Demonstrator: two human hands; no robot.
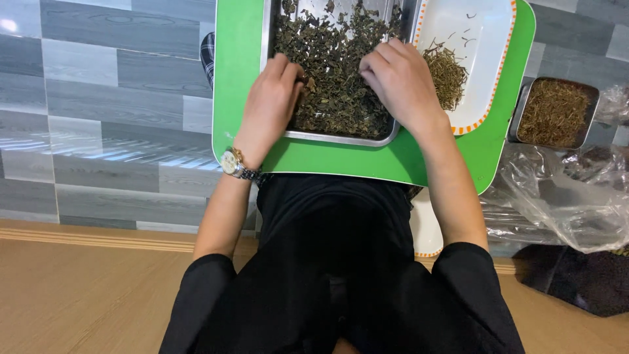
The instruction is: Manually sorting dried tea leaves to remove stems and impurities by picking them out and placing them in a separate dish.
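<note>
With our left hand (272, 98) and right hand (400, 82) both curled, pinching dried leaves (334, 72) inside the steel tray (341, 137), we judge careless raking could flick leaves over the tray's rim.

Left hand (275, 92) and right hand (396, 82) rest in dried leaves (334, 72) filling a metal tray (341, 139).

A home-like room, seemingly with floor-level seating: grey wood-pattern vinyl flooring (98, 98), a pale wooden ledge (85, 288), a bright green plastic tray (239, 98) and crumpled clear plastic bags (557, 196) nearby.
</note>
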